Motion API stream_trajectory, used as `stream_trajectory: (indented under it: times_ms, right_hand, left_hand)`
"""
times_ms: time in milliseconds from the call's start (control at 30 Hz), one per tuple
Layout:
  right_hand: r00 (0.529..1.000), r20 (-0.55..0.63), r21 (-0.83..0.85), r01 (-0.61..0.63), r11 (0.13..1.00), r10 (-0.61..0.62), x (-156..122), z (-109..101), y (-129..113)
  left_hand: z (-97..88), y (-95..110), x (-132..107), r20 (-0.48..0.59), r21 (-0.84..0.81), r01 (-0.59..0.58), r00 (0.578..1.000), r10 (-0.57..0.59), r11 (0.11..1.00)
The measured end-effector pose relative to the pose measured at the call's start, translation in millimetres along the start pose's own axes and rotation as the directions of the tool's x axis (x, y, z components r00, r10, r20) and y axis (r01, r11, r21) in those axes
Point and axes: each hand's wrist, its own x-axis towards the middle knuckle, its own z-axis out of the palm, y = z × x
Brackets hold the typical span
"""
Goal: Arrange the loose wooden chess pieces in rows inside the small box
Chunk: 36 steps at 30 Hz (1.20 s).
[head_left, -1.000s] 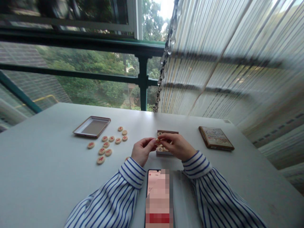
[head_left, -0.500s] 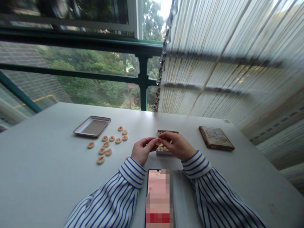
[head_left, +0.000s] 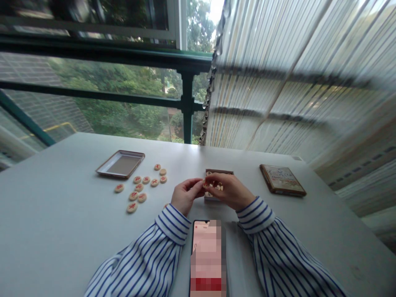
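Between the fingertips of my two hands is a round Chinese chess piece, tilted almost edge-on and partly covered by the fingers. My left hand pinches it from the left, thumb on the near side. My right hand grips it from the right with bent fingers. Just beneath the right hand stands a small open box with more round pieces inside, largely hidden by that hand. To the left, several pale discs with red characters, such as this Chinese chess piece, lie scattered on the white table.
A shallow tray-like lid lies at the back left. On the right rests a flat closed case with a printed cover. A phone lies between my forearms. Windows and a striped curtain stand behind the table.
The held piece has turned from showing its red-marked face to nearly edge-on. My right fingers have shifted slightly left, and more of the box's contents shows under them.
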Motion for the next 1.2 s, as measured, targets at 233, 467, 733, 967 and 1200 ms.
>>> stream_trajectory:
  times_ms: [233,467,733,967,1200]
  right_hand:
    - [1.0,-0.007,-0.062,0.021,0.998,-0.021,0,0,2]
    - [0.999,0.0,-0.102,0.037,0.994,-0.037,0,0,3]
    - [0.999,0.015,-0.184,0.039,0.982,-0.037,0,-1,4]
    - [0.997,0.073,-0.256,0.038,0.966,-0.02,0,-4,9]
    - [0.994,0.102,-0.326,-0.003,0.945,0.039,-1,-4,6]
  left_hand:
    - [2.0,2,-1,0.003,0.028,0.001,1.0,-0.001,1.0]
    - [1.4,2,-2,0.018,0.039,0.003,1.0,-0.004,0.999]
    - [2.4,3,-2,-0.015,0.131,-0.026,0.999,0.028,0.991]
    - [-5.5,-7,3,-0.041,0.39,-0.173,0.978,0.205,0.904]
    - [-11.3,-15,7,0.005,0.538,-0.223,0.965,0.261,0.813]
